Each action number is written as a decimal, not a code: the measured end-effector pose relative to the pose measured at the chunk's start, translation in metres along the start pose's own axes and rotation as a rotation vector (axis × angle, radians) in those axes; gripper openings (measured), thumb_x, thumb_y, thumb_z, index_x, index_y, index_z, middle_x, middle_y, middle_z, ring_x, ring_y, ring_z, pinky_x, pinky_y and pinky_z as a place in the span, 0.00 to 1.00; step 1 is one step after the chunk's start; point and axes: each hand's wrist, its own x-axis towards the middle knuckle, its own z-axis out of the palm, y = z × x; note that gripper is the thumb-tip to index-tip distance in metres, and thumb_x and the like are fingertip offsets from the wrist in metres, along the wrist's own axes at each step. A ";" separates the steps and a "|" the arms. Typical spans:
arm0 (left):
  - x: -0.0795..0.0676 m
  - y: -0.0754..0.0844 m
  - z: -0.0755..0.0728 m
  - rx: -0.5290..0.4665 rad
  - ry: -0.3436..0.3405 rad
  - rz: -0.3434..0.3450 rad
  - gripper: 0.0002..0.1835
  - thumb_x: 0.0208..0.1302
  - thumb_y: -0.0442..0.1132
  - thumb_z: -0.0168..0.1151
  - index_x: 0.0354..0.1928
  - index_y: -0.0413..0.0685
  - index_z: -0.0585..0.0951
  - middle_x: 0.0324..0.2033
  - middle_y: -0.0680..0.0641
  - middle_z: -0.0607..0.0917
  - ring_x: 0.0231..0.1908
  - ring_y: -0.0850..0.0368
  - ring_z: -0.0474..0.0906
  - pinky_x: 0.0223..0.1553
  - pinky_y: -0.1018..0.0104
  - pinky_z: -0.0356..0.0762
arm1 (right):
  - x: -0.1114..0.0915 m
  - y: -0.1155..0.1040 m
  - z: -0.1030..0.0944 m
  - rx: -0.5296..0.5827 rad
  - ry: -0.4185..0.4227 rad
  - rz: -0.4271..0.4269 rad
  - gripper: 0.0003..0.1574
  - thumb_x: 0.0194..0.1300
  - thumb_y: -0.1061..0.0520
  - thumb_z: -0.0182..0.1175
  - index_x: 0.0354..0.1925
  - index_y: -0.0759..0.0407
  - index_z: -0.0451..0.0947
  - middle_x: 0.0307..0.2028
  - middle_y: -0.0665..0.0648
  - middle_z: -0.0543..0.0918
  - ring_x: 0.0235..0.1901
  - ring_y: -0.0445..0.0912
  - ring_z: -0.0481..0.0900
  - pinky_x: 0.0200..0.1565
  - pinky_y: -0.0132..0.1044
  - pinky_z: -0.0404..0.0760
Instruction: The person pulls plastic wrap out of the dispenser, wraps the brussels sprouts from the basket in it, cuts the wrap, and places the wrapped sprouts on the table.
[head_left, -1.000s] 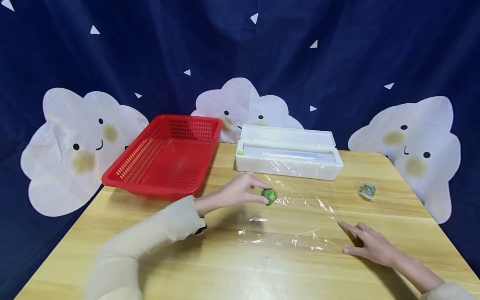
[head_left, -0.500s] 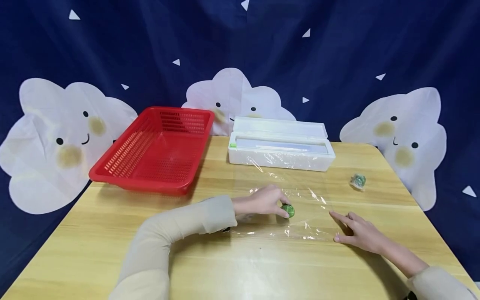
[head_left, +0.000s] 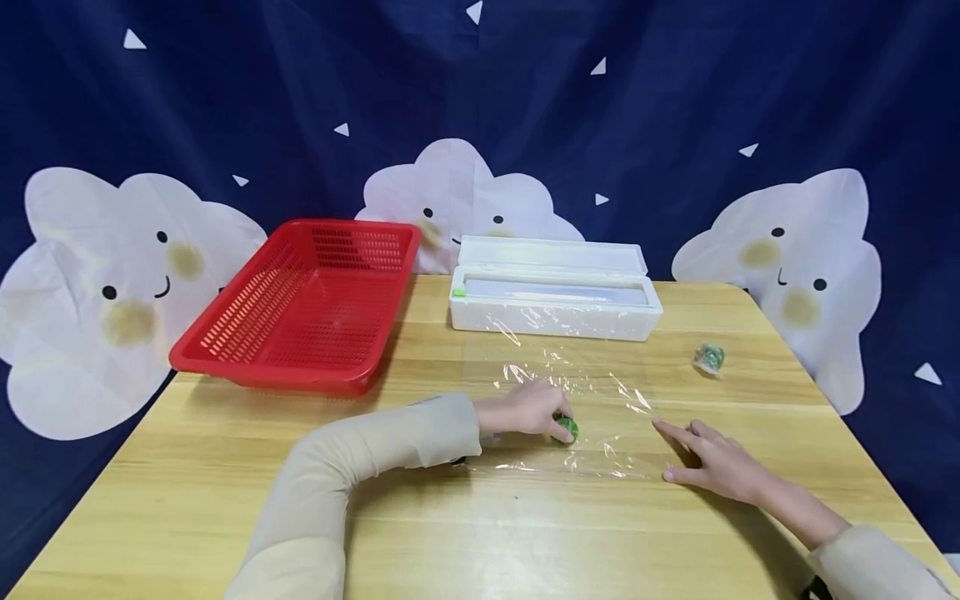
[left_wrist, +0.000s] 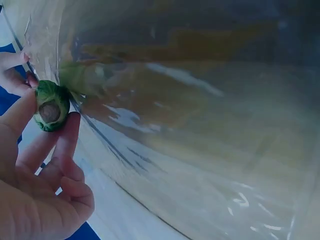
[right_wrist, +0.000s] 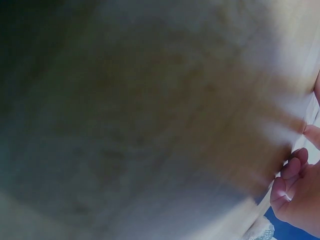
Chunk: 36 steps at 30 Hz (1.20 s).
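Showing a brown cut end, the green sprout (left_wrist: pixel 52 106) is pinched by the left hand (head_left: pixel 528 408) on or just above clear film (head_left: pixel 600 400), at whose right edge the right hand (head_left: pixel 722 467) is held, index finger and thumb extended; nearer, wide tabletop (head_left: pixel 540 542) is seen.

Tabletop workspace, room type unclear: I worked at one wood-grain table (head_left: pixel 540 537), one cloud-print blue cloth (head_left: pixel 300 92) behind.

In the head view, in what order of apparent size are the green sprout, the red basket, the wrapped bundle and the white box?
1. Red basket
2. White box
3. Wrapped bundle and green sprout: too alike to rank; the left hand partly covers the sprout.
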 end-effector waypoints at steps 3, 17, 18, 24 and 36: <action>-0.003 -0.005 0.001 -0.013 0.021 0.015 0.14 0.52 0.51 0.66 0.34 0.50 0.85 0.16 0.59 0.74 0.15 0.69 0.58 0.18 0.80 0.55 | 0.002 -0.001 -0.001 0.011 -0.001 -0.005 0.42 0.53 0.42 0.64 0.61 0.60 0.66 0.24 0.46 0.58 0.21 0.36 0.50 0.22 0.27 0.50; -0.080 -0.033 -0.020 -0.042 0.107 0.073 0.02 0.53 0.39 0.66 0.27 0.50 0.83 0.24 0.58 0.83 0.29 0.65 0.75 0.45 0.69 0.71 | 0.003 0.003 -0.001 0.010 -0.005 -0.029 0.43 0.52 0.42 0.64 0.62 0.58 0.65 0.24 0.46 0.58 0.21 0.36 0.50 0.22 0.27 0.50; -0.089 -0.035 -0.018 -0.015 0.062 0.102 0.03 0.52 0.40 0.66 0.28 0.49 0.84 0.25 0.57 0.82 0.30 0.66 0.74 0.43 0.71 0.72 | 0.003 0.003 -0.001 0.018 -0.003 -0.033 0.43 0.52 0.42 0.64 0.62 0.58 0.65 0.24 0.46 0.58 0.21 0.36 0.50 0.22 0.27 0.50; -0.130 -0.045 -0.002 0.120 -0.066 0.252 0.10 0.52 0.43 0.66 0.36 0.48 0.85 0.42 0.47 0.80 0.43 0.59 0.75 0.47 0.72 0.71 | 0.001 0.004 -0.001 0.072 0.031 -0.076 0.44 0.51 0.46 0.66 0.62 0.60 0.64 0.23 0.45 0.58 0.21 0.33 0.50 0.22 0.26 0.51; -0.159 -0.038 0.010 0.433 0.012 0.279 0.19 0.56 0.48 0.62 0.50 0.54 0.79 0.57 0.45 0.74 0.52 0.56 0.74 0.42 0.61 0.76 | -0.004 0.026 0.003 0.460 0.050 -0.211 0.46 0.49 0.66 0.66 0.65 0.65 0.57 0.25 0.51 0.64 0.24 0.40 0.60 0.22 0.30 0.61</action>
